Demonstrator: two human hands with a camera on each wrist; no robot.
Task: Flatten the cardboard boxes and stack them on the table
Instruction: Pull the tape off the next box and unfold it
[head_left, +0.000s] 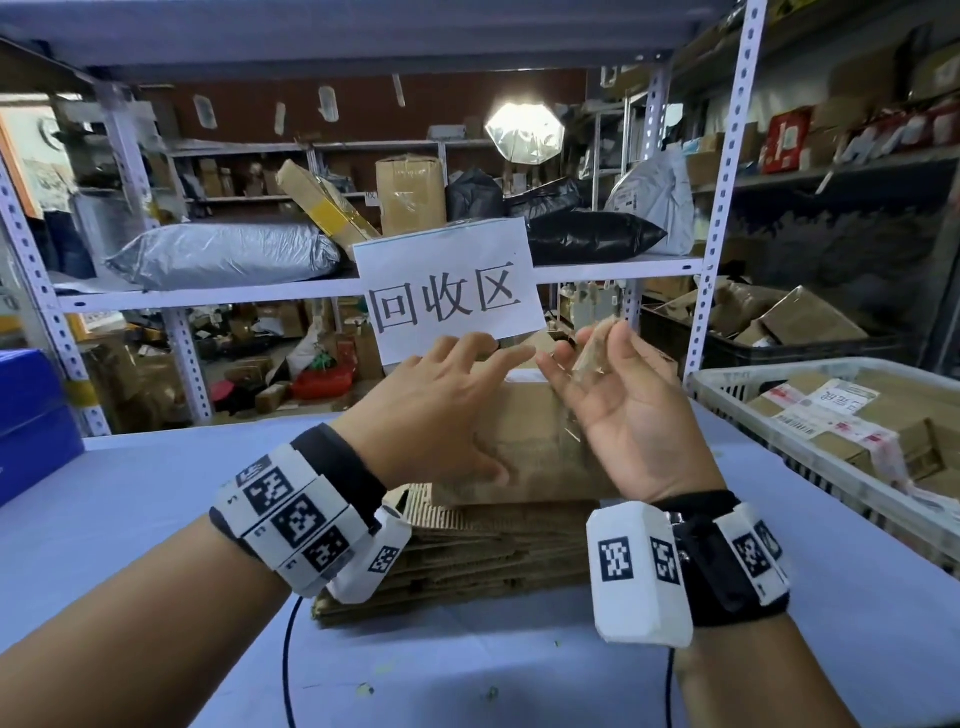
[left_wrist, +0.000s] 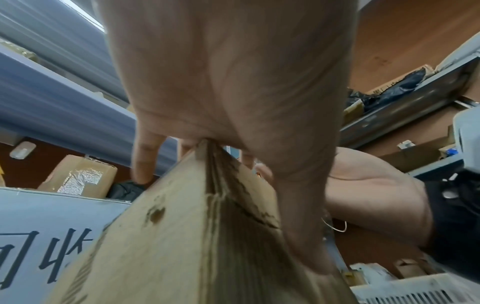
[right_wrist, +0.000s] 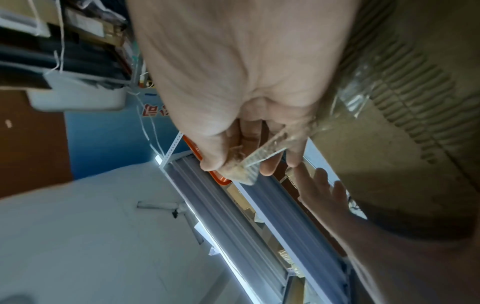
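The right hand (head_left: 631, 410) pinches a strip of clear tape (head_left: 597, 348) between thumb and fingers, peeled up from the cardboard box (head_left: 524, 441) just below the grip. The left hand (head_left: 436, 410) lies with straight fingers on the box's left side. The box sits on a stack of flat cardboard (head_left: 467, 561) on the table (head_left: 130, 519). Beyond the grip hangs a paper sign (head_left: 447, 291); to its right stands a white basket (head_left: 727, 395). Only the right wrist view shows cardboard fluff stuck to the tape (right_wrist: 257, 160).
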